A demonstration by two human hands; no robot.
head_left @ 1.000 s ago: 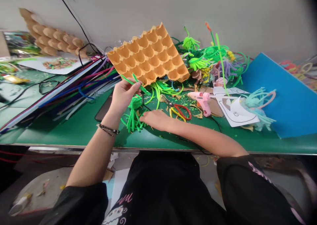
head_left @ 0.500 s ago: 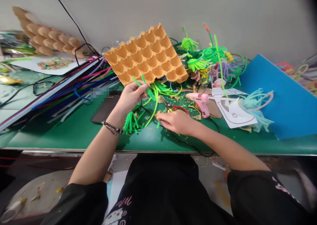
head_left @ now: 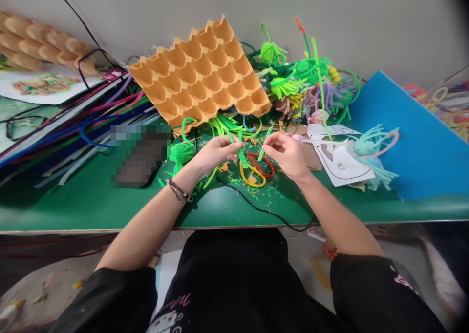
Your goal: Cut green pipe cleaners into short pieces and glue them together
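Between the thumb and fingers of my left hand (head_left: pixel 219 153) are several short green pipe cleaner pieces (head_left: pixel 242 155), held upright in a small bunch. My right hand (head_left: pixel 285 152) pinches one short green pipe cleaner (head_left: pixel 261 154), a little apart from that bunch. Scissors (head_left: pixel 258 169) with one red and one yellow handle loop lie on the table under the hands; their blades are hidden. A bundle of green pipe cleaners (head_left: pixel 181 153) rests left of my left hand, and lime green strands (head_left: pixel 227 126) lie just behind it.
A cardboard egg tray (head_left: pixel 205 74) leans at the back. Pipe cleaner bundles (head_left: pixel 293 85) pile up behind on the right, near white paper cut-outs (head_left: pixel 342 164) and a blue board (head_left: pixel 410 142). A black cord (head_left: pixel 252 208) crosses the green table (head_left: pixel 91 208), and long pipe cleaners (head_left: pixel 98 113) lie left.
My right hand has risen from the table and now holds a short green piece near my left hand. My left hand has moved slightly right and lower. The scissors' handles are now uncovered.
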